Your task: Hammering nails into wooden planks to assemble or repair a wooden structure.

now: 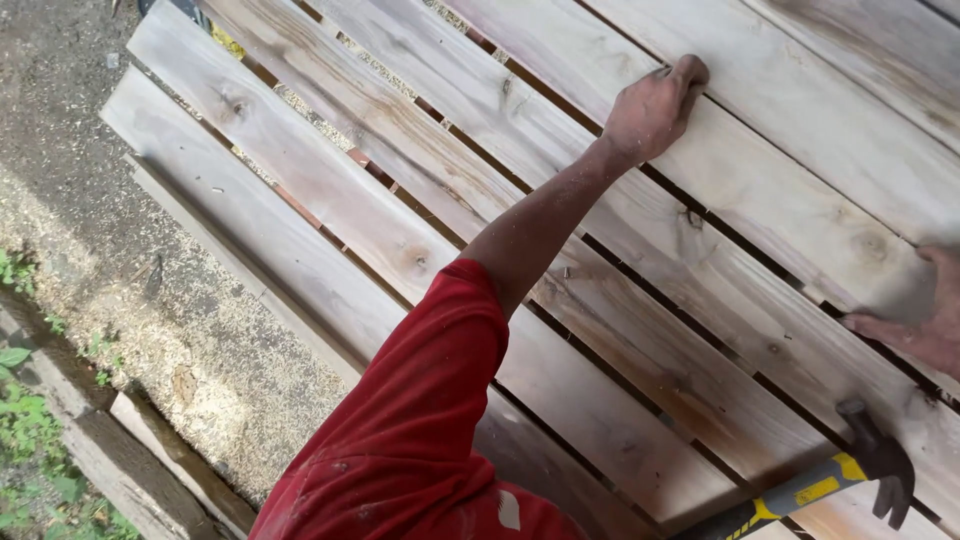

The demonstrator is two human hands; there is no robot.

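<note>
My left hand [652, 108] reaches out on a bare arm from a red sleeve [420, 420]. Its fingers curl over the edge of a pale wooden plank [560, 150], hooked into the gap beside it. My right hand [920, 315] is at the right edge of the view, blurred and partly cut off. It lies against another plank [800, 215] by a gap, and its grip is unclear. A claw hammer [870, 460] with a yellow and black handle lies on the planks at the lower right, with no hand on it.
Several long planks [330, 190] run diagonally with dark gaps between them. Sawdust-covered ground [150, 300] lies to the left. An old timber beam [110, 440] and green weeds [30, 430] are at the lower left.
</note>
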